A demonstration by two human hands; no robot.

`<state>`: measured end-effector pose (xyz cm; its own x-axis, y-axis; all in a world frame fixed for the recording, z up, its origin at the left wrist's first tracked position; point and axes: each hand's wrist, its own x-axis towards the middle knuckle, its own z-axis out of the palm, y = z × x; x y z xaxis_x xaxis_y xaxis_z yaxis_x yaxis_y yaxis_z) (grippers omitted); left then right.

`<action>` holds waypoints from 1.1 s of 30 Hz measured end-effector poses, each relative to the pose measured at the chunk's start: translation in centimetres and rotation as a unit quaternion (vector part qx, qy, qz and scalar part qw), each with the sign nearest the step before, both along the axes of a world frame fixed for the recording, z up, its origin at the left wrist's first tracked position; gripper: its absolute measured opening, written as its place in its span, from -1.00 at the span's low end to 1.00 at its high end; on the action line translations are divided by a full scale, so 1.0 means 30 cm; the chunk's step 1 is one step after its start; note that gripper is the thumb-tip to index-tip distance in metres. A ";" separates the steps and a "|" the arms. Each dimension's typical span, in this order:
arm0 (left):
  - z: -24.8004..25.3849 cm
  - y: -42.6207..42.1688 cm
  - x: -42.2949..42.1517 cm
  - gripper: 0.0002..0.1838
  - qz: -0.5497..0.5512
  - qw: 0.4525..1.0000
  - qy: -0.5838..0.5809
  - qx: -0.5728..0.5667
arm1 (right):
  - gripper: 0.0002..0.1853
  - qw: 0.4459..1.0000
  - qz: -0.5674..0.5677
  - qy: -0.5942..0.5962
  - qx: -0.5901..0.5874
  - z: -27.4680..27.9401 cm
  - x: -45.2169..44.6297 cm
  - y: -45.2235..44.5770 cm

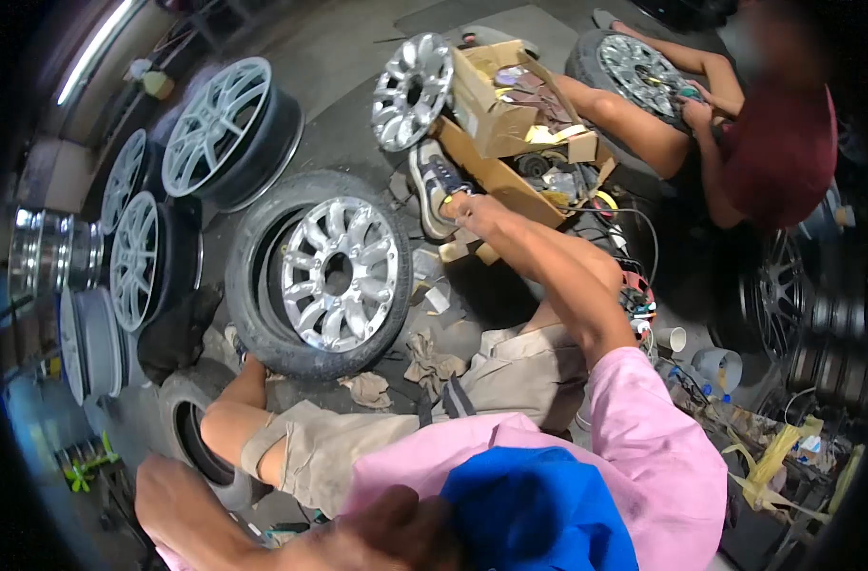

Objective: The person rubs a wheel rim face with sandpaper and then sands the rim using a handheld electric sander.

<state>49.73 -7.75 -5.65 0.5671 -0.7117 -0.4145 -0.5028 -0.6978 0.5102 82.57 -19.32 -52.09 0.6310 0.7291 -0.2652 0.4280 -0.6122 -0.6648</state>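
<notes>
My left hand (391,533) is raised close to the camera at the bottom, beside my blue cap (538,509). It is dark and blurred, so its fingers cannot be made out. My right arm reaches forward, with my right hand (472,214) at my ankle just above a dark sneaker (438,181). Its fingers look closed, with a small yellow bit near their tips; what they hold is unclear. Between my legs a shiny multi-spoke alloy wheel (343,276) leans in a black tire (248,314). Neither hand touches them.
Several silver rims (220,124) stand at the left. Another alloy wheel (413,90) leans against a cardboard box (496,119) of sanding scraps. Crumpled rags (434,360) and cables lie on the floor. At upper right, a person in maroon (776,152) works on a wheel (638,71).
</notes>
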 end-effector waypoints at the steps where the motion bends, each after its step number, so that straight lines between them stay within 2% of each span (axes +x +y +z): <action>1: 0.000 0.006 0.042 -0.72 -0.010 0.998 -0.001 -0.057 | -0.66 0.995 -0.067 0.066 -0.044 0.346 -0.052 -0.048; 2: -0.003 0.011 0.072 -0.70 -0.016 0.993 0.002 -0.113 | -0.63 0.996 0.046 -0.022 -0.076 0.060 0.134 -0.073; 3: -0.009 0.012 0.090 -0.67 -0.019 0.985 0.005 -0.171 | -0.58 0.990 0.074 -0.028 -0.115 0.156 0.175 -0.129; 4: -0.026 0.030 0.098 -0.67 -0.020 0.984 0.008 -0.175 | -0.59 0.983 0.057 -0.104 -0.138 0.068 0.254 -0.186; 5: -0.055 0.063 0.101 -0.66 0.012 0.968 0.049 -0.246 | -0.57 0.982 0.022 -0.058 -0.177 0.039 0.336 -0.244; 6: -0.085 0.080 0.105 -0.63 0.044 0.944 0.089 -0.313 | -0.57 0.973 0.025 -0.082 -0.214 0.079 0.371 -0.305; 7: -0.119 0.074 0.098 -0.65 0.059 0.936 0.077 -0.338 | -0.58 0.956 0.033 -0.116 -0.267 0.037 0.427 -0.353; 8: -0.138 0.061 0.096 -0.65 0.061 0.936 0.077 -0.338 | -0.59 0.954 -0.039 -0.093 -0.283 0.019 0.450 -0.398; 10: -0.158 0.029 0.104 -0.58 0.115 0.958 0.052 -0.259 | -0.59 0.957 -0.058 -0.094 -0.268 -0.076 0.455 -0.470; 11: -0.161 0.028 0.133 -0.48 0.116 0.942 0.202 -0.242 | -0.61 0.956 -0.154 -0.145 -0.203 -0.123 0.419 -0.489; 12: -0.196 0.033 0.129 -0.48 0.115 0.943 0.199 -0.241 | -0.61 0.940 -0.248 -0.195 -0.134 -0.143 0.398 -0.501; 14: -0.340 0.053 0.057 -0.52 0.073 0.894 0.259 -0.358 | -0.59 0.950 -0.234 -0.156 -0.138 -0.139 0.371 -0.482; 15: -0.341 0.043 0.096 -0.54 0.051 0.862 0.288 -0.414 | -0.62 0.949 -0.228 -0.184 -0.114 -0.154 0.368 -0.475; 18: -0.279 0.055 0.208 -0.50 0.099 0.838 0.329 -0.424 | -0.68 0.951 -0.214 -0.202 -0.098 -0.202 0.406 -0.457; 21: -0.294 0.087 0.243 -0.50 0.108 0.818 0.336 -0.455 | -0.69 0.933 -0.221 -0.202 -0.201 -0.225 0.432 -0.421; 23: -0.333 0.100 0.242 -0.49 0.092 0.796 0.344 -0.489 | -0.71 0.928 -0.213 -0.204 -0.227 -0.292 0.437 -0.429; 28: -0.441 0.084 0.199 -0.48 0.037 0.708 0.363 -0.605 | -0.76 0.920 -0.174 -0.209 -0.282 -0.243 0.413 -0.411; 31: -0.488 0.061 0.162 -0.46 -0.004 0.651 0.369 -0.663 | -0.80 0.912 -0.159 -0.295 -0.234 -0.226 0.411 -0.418; 33: -0.506 0.033 0.125 -0.45 -0.021 0.616 0.366 -0.697 | -0.85 0.919 -0.153 -0.281 -0.229 -0.192 0.405 -0.411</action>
<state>53.46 -6.76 -20.84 0.5613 -0.6725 0.4823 0.2161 0.6817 0.6990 94.71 -31.66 -57.84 0.9188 0.3885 -0.0693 0.3871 -0.9214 -0.0331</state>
